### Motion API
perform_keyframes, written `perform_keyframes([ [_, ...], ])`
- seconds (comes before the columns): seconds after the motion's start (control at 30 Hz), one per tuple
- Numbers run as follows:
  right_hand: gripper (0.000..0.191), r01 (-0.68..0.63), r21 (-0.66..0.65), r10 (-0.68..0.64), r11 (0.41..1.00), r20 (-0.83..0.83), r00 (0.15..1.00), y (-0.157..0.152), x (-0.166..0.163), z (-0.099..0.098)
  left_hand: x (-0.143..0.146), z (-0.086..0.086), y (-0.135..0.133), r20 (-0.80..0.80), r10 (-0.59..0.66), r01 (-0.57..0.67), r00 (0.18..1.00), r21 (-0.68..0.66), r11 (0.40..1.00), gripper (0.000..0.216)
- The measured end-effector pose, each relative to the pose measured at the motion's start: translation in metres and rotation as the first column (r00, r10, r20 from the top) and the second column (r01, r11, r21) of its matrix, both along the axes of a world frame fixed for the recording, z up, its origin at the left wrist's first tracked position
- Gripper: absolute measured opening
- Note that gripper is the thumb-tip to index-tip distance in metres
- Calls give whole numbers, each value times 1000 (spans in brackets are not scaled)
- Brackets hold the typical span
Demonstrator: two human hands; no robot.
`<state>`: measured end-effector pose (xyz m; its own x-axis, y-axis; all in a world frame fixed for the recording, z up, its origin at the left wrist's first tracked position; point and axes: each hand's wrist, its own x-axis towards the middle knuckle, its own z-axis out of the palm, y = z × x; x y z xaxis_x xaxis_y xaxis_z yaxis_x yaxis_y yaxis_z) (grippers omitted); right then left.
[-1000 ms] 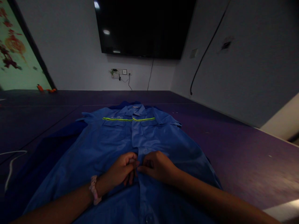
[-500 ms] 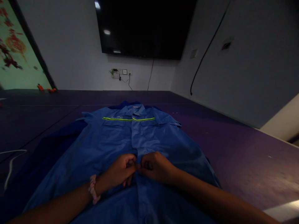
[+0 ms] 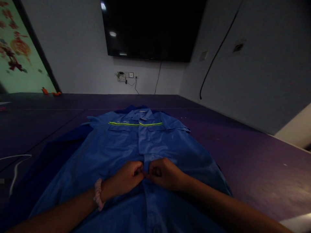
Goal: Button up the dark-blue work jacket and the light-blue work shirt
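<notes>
A blue short-sleeved work shirt (image 3: 116, 152) lies spread face up, its collar at the far end and a yellow-green stripe across the chest. At the front placket, my left hand (image 3: 130, 176) is closed, thumb and fingers pinching the shirt's edge. Close against it, my right hand (image 3: 165, 173) also pinches the placket, fingers curled. The fingertips of both hands nearly meet, and whatever small part lies between them is hidden. A button (image 3: 156, 228) shows lower on the placket. Darker blue cloth (image 3: 70, 139) lies beneath the shirt.
The shirt rests on a purple surface (image 3: 243, 155). A white cable (image 3: 16, 170) lies at the left. Small orange objects (image 3: 45, 91) stand by the far left door frame. A large black screen (image 3: 155, 29) hangs on the wall above sockets (image 3: 131, 75).
My left hand's lower fingers, which showed beneath the thumb, have curled in out of sight. Both hands stay at the same place on the placket. The whole view has shifted slightly.
</notes>
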<state>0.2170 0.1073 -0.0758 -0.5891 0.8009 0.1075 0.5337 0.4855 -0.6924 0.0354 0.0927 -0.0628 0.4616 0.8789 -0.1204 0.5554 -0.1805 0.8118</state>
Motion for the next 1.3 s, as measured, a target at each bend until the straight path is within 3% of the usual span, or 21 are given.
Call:
perform_keyframes([
  [0.3,10,10,-66,-11,998,-27,1000,0,0,-1,-4,-3,4,-47,-80,79,996,-18,997,17],
  [0.8,3,64,-163,-73,985,-46,996,0,-2,1,-1,-10,6,77,-16,24,997,-96,995,18],
  [0.97,4,113,-127,-115,985,-8,993,1,-3,-2,1,-9,3,34,-2,2,999,3,1000,19],
  [1.13,3,141,-162,-146,977,-20,989,1,-3,-5,6,-1,-10,-141,28,-5,990,161,987,12],
  [1.3,9,115,-223,-126,968,-36,991,1,-4,-4,11,-9,-17,-215,113,-60,970,240,969,16],
])
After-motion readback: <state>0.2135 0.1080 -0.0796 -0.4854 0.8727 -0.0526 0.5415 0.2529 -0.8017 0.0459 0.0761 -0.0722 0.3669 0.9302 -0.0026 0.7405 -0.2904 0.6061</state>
